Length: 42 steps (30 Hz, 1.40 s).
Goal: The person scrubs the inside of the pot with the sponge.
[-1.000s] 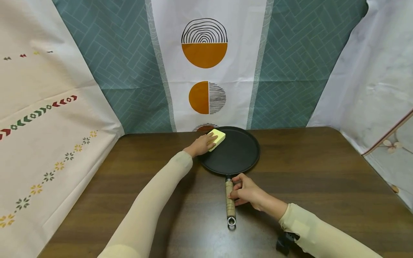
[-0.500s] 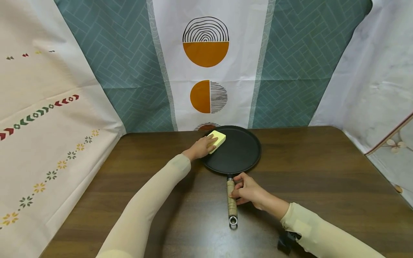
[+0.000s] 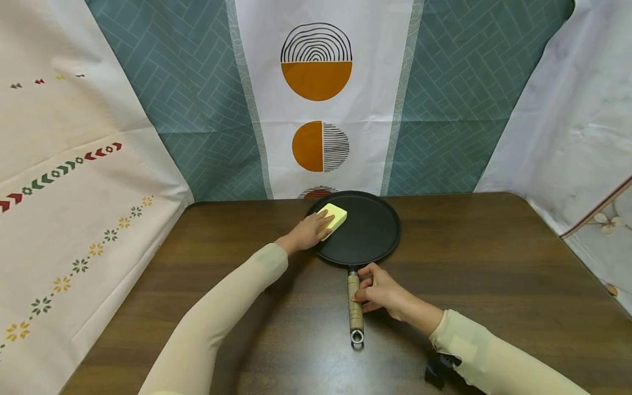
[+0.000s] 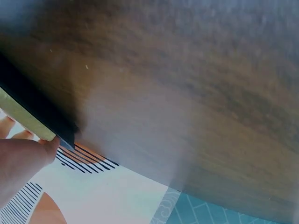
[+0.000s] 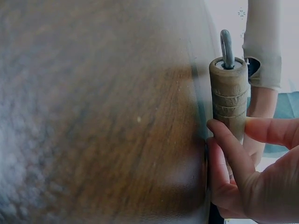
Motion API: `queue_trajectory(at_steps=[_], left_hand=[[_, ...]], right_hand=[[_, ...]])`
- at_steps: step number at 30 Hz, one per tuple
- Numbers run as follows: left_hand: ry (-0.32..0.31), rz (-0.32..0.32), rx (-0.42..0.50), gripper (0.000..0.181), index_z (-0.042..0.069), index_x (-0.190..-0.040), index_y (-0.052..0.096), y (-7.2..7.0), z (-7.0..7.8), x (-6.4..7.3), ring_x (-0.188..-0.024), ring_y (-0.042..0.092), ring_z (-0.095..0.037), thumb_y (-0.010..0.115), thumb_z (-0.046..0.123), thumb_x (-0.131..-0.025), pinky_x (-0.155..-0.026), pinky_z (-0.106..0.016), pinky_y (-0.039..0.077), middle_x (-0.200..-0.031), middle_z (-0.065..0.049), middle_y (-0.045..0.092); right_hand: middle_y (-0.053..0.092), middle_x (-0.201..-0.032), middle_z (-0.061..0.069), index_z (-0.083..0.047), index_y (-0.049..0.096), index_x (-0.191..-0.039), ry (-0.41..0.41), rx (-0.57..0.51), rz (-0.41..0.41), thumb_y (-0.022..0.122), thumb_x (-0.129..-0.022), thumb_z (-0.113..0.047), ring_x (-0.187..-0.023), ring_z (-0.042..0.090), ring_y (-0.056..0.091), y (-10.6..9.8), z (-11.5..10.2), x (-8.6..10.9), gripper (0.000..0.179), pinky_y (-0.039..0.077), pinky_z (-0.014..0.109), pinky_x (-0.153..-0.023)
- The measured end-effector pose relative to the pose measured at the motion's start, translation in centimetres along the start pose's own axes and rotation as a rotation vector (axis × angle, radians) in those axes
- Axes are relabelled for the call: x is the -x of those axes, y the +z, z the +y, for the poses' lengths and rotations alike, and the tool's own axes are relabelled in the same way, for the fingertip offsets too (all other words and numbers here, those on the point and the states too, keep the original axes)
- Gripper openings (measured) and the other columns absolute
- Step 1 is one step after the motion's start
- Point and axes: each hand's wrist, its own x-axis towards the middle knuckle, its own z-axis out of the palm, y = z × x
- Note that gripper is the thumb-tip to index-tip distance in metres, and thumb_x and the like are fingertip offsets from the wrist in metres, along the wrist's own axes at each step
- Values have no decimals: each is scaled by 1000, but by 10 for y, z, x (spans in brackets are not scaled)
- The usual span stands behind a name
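A flat black pan (image 3: pixel 367 233) lies on the wooden table, its wood-wrapped handle (image 3: pixel 354 315) pointing toward me. My left hand (image 3: pixel 307 231) grips a pale yellow sponge (image 3: pixel 338 214) against the pan's left part, fingers spread over its top. In the left wrist view, the thumb lies along the near edge of the sponge (image 4: pixel 29 119), right over the dark pan side (image 4: pixel 35 100). My right hand (image 3: pixel 387 296) holds the handle from the right. The right wrist view shows thumb and fingers pinching the handle (image 5: pixel 229 95) from both sides below its metal ring (image 5: pixel 227 49).
The brown table (image 3: pixel 469 247) ends just behind the pan, where a patterned cloth (image 3: pixel 321 109) hangs. More cloth borders the left (image 3: pixel 113 230) and right sides. A small black object (image 3: pixel 434 376) shows beneath the right sleeve.
My left hand has drawn the sponge slightly toward me along the pan's left side. My right hand keeps its hold on the handle. The head view has shifted slightly.
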Motion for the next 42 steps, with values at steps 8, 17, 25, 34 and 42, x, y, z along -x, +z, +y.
queue_trajectory(at_steps=[8, 17, 25, 34, 42], left_hand=[[-10, 48, 7, 53, 16, -151, 33, 8, 11, 12, -141, 26, -38, 47, 30, -102, -110, -56, 26, -157, -13, 23], [-37, 76, 3, 52, 16, -149, 38, 15, 22, 20, -138, 31, -40, 50, 30, -101, -107, -57, 30, -157, -13, 25], [-48, 114, -7, 51, 15, -147, 42, 18, 30, 25, -134, 36, -42, 53, 29, -100, -104, -58, 33, -155, -14, 30], [-33, 109, -33, 51, 17, -147, 42, 20, 41, 25, -134, 36, -42, 53, 31, -100, -104, -56, 34, -155, -13, 30], [2, 65, -37, 52, 18, -148, 40, 22, 57, 27, -134, 36, -40, 52, 32, -100, -103, -55, 34, -156, -11, 27]], right_hand=[[46, -87, 13, 10, 37, -124, -1, 7, 4, 61, -77, 13, -71, 21, 61, -1, 0, 1, 53, 57, 41, -64], [45, -88, 13, 10, 38, -123, -4, 7, 4, 60, -76, 13, -71, 22, 60, -1, 1, 1, 51, 57, 40, -64], [45, -87, 12, 10, 39, -121, -24, 9, -6, 61, -76, 13, -70, 22, 58, 0, 1, 0, 50, 57, 41, -63], [46, -88, 13, 10, 40, -120, -37, 8, -3, 62, -77, 14, -71, 21, 57, 0, 1, -1, 49, 57, 40, -63], [47, -90, 14, 10, 41, -121, -31, 11, -2, 63, -78, 14, -71, 21, 57, -2, 2, 0, 49, 57, 40, -64]])
